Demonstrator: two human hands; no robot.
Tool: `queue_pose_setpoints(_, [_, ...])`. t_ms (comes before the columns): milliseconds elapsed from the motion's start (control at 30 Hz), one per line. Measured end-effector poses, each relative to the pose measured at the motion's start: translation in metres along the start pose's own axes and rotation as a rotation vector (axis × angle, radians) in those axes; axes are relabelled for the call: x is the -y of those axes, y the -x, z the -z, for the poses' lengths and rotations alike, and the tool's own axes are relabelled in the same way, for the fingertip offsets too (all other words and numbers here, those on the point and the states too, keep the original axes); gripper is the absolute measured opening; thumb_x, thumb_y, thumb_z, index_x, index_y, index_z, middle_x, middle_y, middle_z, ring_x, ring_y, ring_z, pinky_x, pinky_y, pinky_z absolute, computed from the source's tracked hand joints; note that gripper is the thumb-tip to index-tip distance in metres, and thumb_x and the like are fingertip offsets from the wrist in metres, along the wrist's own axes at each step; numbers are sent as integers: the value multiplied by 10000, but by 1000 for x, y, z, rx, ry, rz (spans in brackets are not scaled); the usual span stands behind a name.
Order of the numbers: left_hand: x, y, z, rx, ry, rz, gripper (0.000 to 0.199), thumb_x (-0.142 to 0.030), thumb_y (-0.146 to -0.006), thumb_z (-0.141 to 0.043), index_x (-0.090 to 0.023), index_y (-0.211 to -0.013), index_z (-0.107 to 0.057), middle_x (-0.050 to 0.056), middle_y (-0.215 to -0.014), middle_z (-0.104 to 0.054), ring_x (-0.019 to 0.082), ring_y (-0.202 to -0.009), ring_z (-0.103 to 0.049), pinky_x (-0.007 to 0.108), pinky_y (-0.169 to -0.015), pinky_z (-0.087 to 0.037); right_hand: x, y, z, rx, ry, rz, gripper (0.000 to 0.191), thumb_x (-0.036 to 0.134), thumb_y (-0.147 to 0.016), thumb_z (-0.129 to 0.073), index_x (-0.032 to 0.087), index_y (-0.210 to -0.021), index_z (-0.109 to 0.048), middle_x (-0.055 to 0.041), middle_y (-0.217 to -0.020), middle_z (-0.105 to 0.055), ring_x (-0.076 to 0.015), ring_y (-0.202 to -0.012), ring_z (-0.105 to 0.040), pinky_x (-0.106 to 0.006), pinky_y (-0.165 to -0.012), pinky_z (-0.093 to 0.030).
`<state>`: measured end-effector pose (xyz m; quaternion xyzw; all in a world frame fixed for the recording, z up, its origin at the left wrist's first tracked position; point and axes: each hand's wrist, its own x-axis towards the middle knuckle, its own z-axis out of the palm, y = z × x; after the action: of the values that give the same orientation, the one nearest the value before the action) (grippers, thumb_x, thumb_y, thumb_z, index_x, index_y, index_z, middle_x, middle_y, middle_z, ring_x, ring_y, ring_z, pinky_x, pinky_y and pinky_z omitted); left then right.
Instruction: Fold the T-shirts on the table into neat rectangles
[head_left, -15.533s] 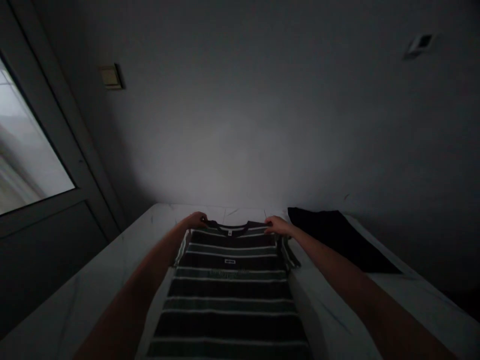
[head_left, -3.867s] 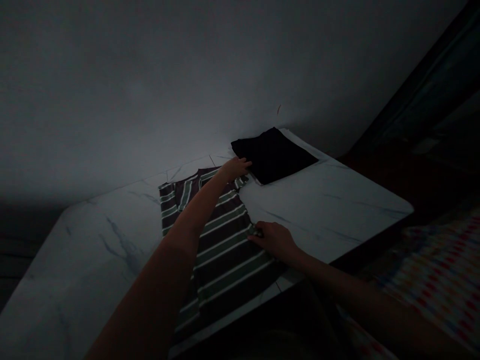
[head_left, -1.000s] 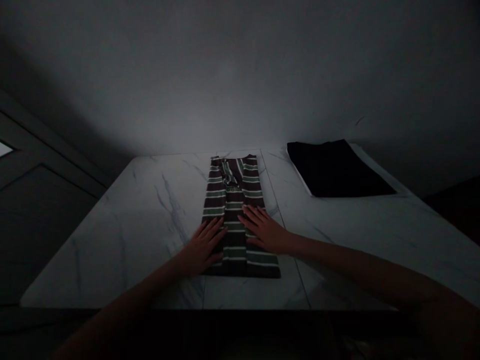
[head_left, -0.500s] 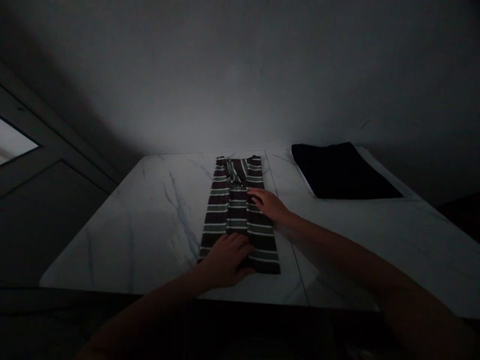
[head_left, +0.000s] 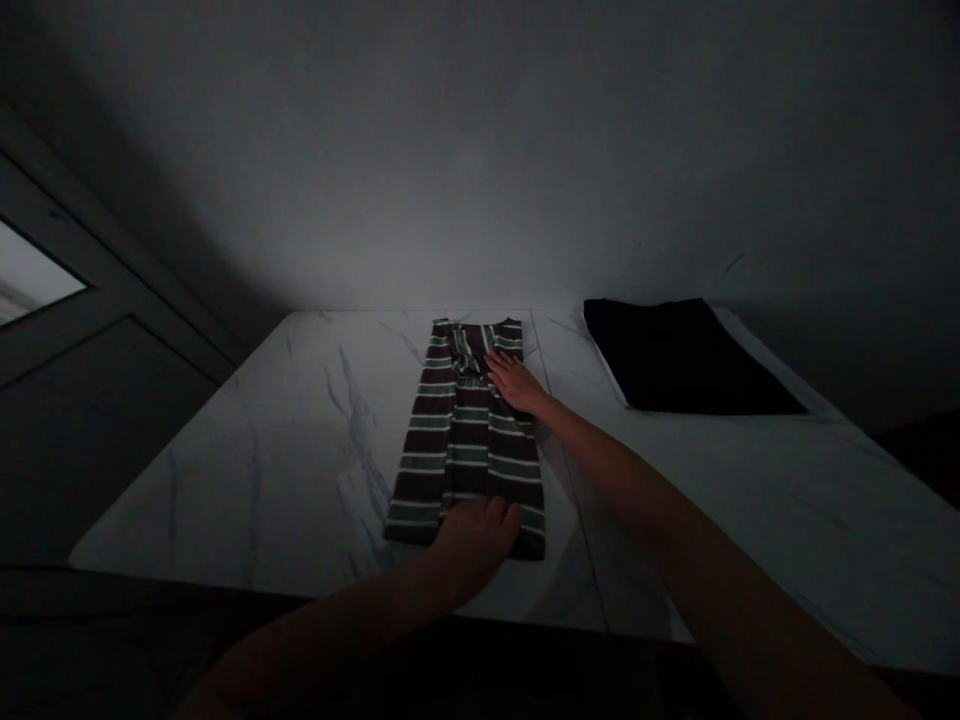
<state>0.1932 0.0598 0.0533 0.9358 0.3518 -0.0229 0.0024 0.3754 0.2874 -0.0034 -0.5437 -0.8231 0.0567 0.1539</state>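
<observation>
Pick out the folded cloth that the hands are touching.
The striped T-shirt, under the left hand and right hand; the black folded cloth lies apart, to the right.

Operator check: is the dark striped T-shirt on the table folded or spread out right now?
Folded: the dark striped T-shirt lies as a long narrow strip on the white marble table, no sleeves spread out, under the right hand.

Left hand: low in the view, palm down, back of the hand up, fingers slightly curved and pointing forward.
Right hand: farther forward, palm down and nearly flat, fingers slightly spread and angled forward and to the left.
Left forearm: enters from the lower left, runs almost level toward the centre, mostly in shadow.
Right forearm: enters from the lower right, rises diagonally toward the centre, wrist almost straight.
Spacing: the hands are well apart, one ahead of the other.
</observation>
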Motion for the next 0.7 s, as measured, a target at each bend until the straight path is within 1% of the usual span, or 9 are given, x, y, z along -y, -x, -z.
queue_pose_setpoints(100, [-7, 11, -8, 5, -17, -32, 138, -120, -944, -451, -172, -976, -574, 52, -798, -640, 197, -711, -640, 290, -555, -499, 0, 2, 1, 12, 25, -6, 540, 332, -1019, -256, 142, -1509, -378, -108, -1592, -294, -294, -1465, -268, -532, -1181, -250])
queue_pose_setpoints(167, [-10, 19, -14, -23, -16, -37, 129, -132, -953, -458, -177, -987, -574, 48, -799, -642, 190, -717, -639, 284, -563, -493, -2, 1, 1, 12, 38, -13, 539, 349, -1019, -257, 179, -1519, -364, -95, -1599, -284, -298, -1467, -261, -549, -1175, -251])
queue_pose_setpoints(267, [-14, 24, -18, -67, -4, -51, 127, -147, -965, -457, -183, -989, -577, 48, -813, -643, 184, -741, -631, 281, -587, -480, -6, -1, 0, -7, 40, -8, 542, 363, -1018, -260, 182, -1520, -361, -107, -1601, -279, -299, -1467, -262, -551, -1173, -248])
queue_pose_setpoints(333, [-15, 25, -16, -84, 13, -95, 136, -155, -973, -447, -181, -974, -580, 48, -807, -636, 185, -740, -616, 286, -590, -466, -8, -2, 0, -24, 36, -1, 539, 358, -1018, -263, 174, -1514, -369, -117, -1596, -291, -293, -1463, -273, -539, -1172, -253])
queue_pose_setpoints(433, [-16, 24, -10, -106, 36, -214, 150, -164, -981, -436, -173, -966, -585, 45, -810, -627, 187, -768, -600, 290, -609, -456, -5, -2, 5, -37, 54, -32, 525, 332, -1013, -305, 142, -1493, -398, -146, -1578, -326, -291, -1444, -315, -510, -1165, -270])
queue_pose_setpoints(500, [-15, 22, -8, -123, 25, -236, 140, -174, -978, -452, -169, -943, -588, 46, -825, -627, 191, -795, -597, 291, -612, -454, 0, 0, 13, -45, 67, -61, 492, 294, -997, -374, 118, -1449, -456, -170, -1544, -382, -290, -1412, -370, -478, -1146, -306])
queue_pose_setpoints(567, [-13, 21, -8, -158, -1, -202, 128, -194, -973, -474, -165, -938, -594, 62, -904, -641, 206, -858, -600, 306, -648, -472, 6, 3, 23, -77, 60, -76, 411, 235, -969, -448, 141, -1352, -562, -164, -1443, -516, -279, -1322, -480, -442, -1088, -378])
queue_pose_setpoints(633, [-9, 21, -10, -212, -20, -182, 120, -207, -963, -494, -158, -976, -603, 92, -1052, -642, 230, -975, -588, 344, -760, -496, 11, 7, 36, -114, 23, -59, 299, 197, -939, -513, 190, -1198, -662, -124, -1254, -653, -256, -1157, -592, -404, -987, -448])
queue_pose_setpoints(700, [-6, 22, -13, -241, -5, -191, 118, -204, -944, -518, -155, -1007, -606, 106, -1135, -625, 242, -1051, -566, 377, -874, -485, 15, 10, 48, -65, -42, 34, 199, 172, -902, -577, 206, -1047, -709, -81, -1072, -699, -218, -989, -638, -347, -884, -477])
